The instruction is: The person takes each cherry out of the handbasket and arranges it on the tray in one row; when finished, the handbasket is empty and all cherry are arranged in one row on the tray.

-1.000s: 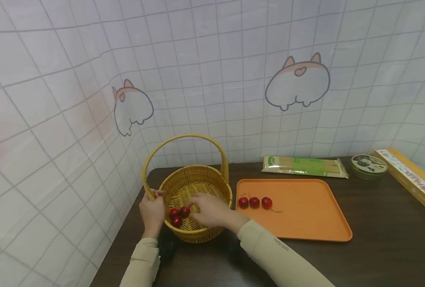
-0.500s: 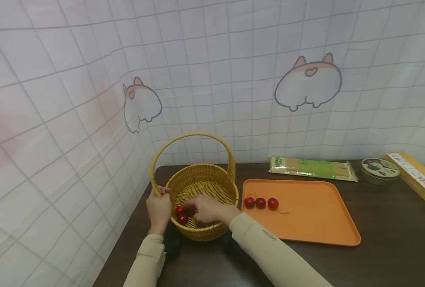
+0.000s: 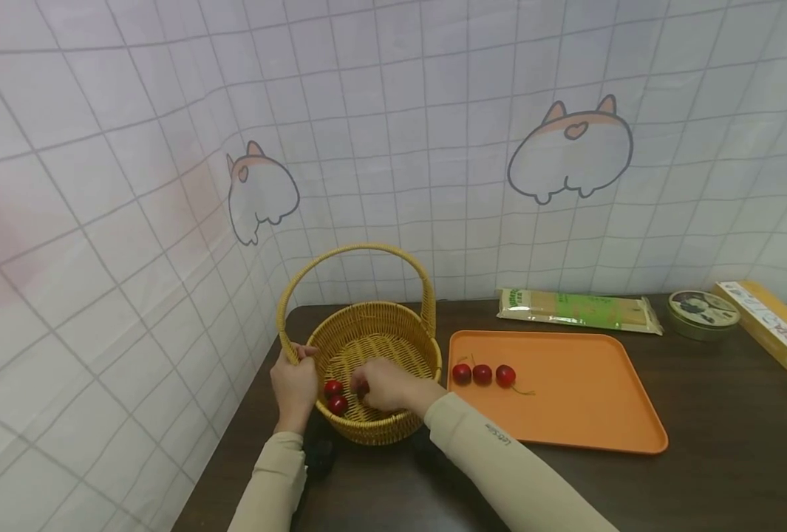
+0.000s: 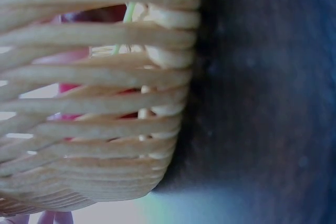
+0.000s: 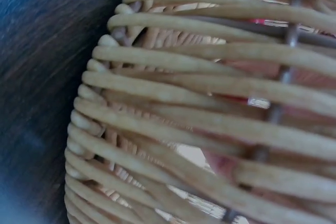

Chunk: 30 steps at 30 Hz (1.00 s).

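Observation:
A yellow wicker basket [image 3: 378, 314] with a tall hoop handle stands on the dark table. At its left side, my left hand [image 3: 295, 388] grips the rim where the handle meets it. My right hand [image 3: 386, 384] reaches inside, pinching a dark red cherry [image 3: 363, 388] that the fingers partly cover. Two more cherries [image 3: 337, 404] lie at the basket's left inner wall. Both wrist views are mostly filled by the basket's woven wall [image 4: 100, 35]; through its gaps, red fruit and a green stem [image 4: 128, 11] show on the left.
Right of the basket lies an orange tray [image 3: 579, 391] with three stemmed cherries [image 3: 482, 374] near its left edge. Behind it are a pasta packet [image 3: 579, 310], a round tin [image 3: 702, 314] and a long yellow box [image 3: 772, 325]. A gridded white curtain [image 3: 380, 185] borders the table.
My right hand has taken hold of one of the three cherries in the basket and drawn it slightly right, away from the other two. My left hand keeps its grip. The head view has shifted slightly.

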### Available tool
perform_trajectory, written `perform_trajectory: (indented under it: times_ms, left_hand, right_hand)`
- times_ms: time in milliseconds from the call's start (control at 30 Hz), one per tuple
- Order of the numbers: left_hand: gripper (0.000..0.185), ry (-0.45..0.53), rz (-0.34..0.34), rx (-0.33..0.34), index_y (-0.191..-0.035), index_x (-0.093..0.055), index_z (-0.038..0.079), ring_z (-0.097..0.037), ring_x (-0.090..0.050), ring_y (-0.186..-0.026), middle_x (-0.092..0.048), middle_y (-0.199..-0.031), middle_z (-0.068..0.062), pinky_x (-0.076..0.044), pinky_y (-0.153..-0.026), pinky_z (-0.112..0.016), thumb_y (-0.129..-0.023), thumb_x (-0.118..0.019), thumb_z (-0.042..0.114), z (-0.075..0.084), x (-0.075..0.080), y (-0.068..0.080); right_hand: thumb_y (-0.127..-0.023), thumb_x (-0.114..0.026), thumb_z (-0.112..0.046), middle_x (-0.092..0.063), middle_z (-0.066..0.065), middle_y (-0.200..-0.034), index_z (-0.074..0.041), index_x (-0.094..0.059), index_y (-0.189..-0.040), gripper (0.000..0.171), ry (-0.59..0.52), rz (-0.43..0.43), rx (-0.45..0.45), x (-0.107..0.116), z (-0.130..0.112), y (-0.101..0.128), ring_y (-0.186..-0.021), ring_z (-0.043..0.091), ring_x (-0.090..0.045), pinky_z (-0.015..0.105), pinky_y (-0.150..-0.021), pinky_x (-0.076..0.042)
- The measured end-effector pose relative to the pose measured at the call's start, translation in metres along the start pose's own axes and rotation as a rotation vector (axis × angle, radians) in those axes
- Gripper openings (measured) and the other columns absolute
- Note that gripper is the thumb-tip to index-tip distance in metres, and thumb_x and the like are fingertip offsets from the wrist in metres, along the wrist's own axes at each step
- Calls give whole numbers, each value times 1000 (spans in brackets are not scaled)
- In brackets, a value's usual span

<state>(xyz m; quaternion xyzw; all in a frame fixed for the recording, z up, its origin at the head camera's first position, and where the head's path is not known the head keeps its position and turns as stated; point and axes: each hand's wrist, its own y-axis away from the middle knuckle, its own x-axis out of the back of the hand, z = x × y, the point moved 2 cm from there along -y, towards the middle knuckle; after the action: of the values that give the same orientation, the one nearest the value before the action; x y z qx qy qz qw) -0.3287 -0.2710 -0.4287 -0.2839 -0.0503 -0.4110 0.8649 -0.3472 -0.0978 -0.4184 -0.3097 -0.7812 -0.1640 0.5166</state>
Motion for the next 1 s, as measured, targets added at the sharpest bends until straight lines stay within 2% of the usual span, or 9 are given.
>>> perform_trajectory:
  times_ms: [233, 300, 400, 467, 567, 767, 867, 1000]
  left_hand:
    - [18, -7, 4, 1, -86, -63, 3, -26, -49, -66, -73, -93, -12, -33, -59, -35, -91, -46, 7, 1, 0, 2]
    - [18, -7, 3, 4, -86, -63, 3, -25, -48, -66, -73, -93, -12, -33, -59, -34, -91, -46, 7, 2, 0, 2]
    - [19, -5, 2, 7, -87, -64, 3, -25, -45, -64, -73, -92, -13, -32, -58, -35, -91, -46, 7, 3, 0, 2]
    - [19, -1, 2, 10, -87, -64, 3, -26, -47, -66, -73, -93, -13, -32, -59, -35, -91, -46, 7, 3, 1, 2]
    - [18, 3, 4, 11, -86, -63, 2, -27, -49, -67, -73, -93, -13, -32, -60, -35, -91, -46, 7, 2, 1, 2]
    - [17, -13, 7, 14, -86, -62, 3, -26, -48, -66, -73, -94, -12, -33, -59, -35, -91, -46, 7, -1, 1, 1]
    - [17, -13, 8, 16, -86, -62, 4, -26, -47, -64, -73, -93, -12, -32, -58, -35, -91, -47, 7, -2, 0, 1]
    - [18, -11, 4, 11, -86, -63, 4, -26, -46, -65, -73, -94, -12, -32, -58, -35, -92, -47, 8, -3, -1, 0]
  right_hand:
    - [-83, -69, -6, -65, -3, -88, -8, -72, -103, 20, -10, 31, 17, 9, -2, 8, -84, 11, -56, 27, -75, -47]
    - [-84, -69, -7, -63, -2, -92, -8, -72, -103, 19, -31, 51, 25, 15, -3, 13, -86, 12, -55, 27, -75, -46]
    - [-87, -69, -11, -63, 1, -106, -10, -70, -111, 24, -57, 85, 31, 23, -4, 22, -101, 15, -56, 30, -85, -47]
    - [-89, -69, -14, -62, 2, -111, -11, -69, -115, 26, -76, 106, 29, 28, -3, 29, -103, 17, -57, 33, -88, -47]
    - [-89, -71, -18, -63, 2, -109, -11, -68, -116, 28, -84, 156, 30, 34, -1, 41, -101, 18, -58, 36, -88, -48]
    - [-86, -73, -15, -62, 3, -108, -7, -66, -121, 37, -113, 264, 19, 39, 8, 65, -91, 15, -58, 32, -79, -50]
    - [-85, -73, -10, -61, 4, -111, -6, -63, -126, 42, -173, 319, -20, 43, 11, 78, -90, 15, -58, 31, -77, -50]
    - [-84, -73, -7, -59, 3, -109, -6, -64, -123, 40, -234, 408, -76, 52, 17, 95, -89, 13, -58, 30, -75, -50]
